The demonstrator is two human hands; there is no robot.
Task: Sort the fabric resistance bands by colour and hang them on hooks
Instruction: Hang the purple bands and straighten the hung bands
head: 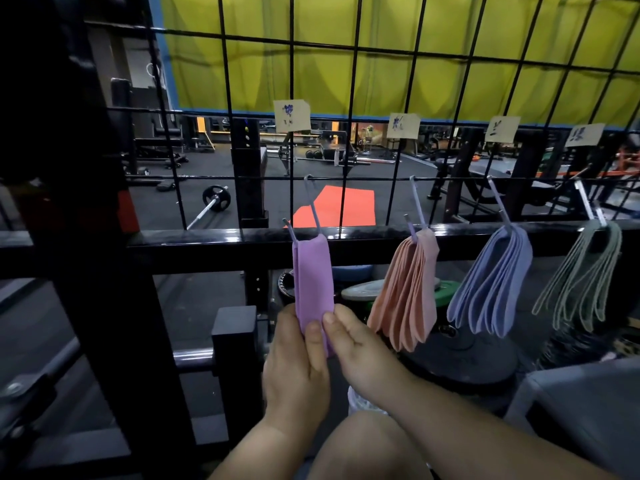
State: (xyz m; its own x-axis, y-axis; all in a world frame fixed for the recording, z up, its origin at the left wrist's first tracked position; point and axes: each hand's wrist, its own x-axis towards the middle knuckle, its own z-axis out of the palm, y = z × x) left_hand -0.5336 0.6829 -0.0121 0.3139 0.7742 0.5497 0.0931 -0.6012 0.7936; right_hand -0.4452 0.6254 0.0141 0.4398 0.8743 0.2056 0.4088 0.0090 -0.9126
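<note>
We see four colour groups hanging on the black wire grid (349, 98): lilac bands (313, 282), peach-pink bands (408, 292), periwinkle-blue bands (491, 285) and sage-green bands (581, 278). The hooks (312, 206) look pale lilac-grey to us. Above them we note tan paper labels (291, 116) with dark blue handwriting. Behind the grid we see a yellow-green curtain (381, 29) edged in blue, a dark grey floor (162, 209) with a red-orange mat (343, 206), and a glossy black rail (207, 237).
</note>
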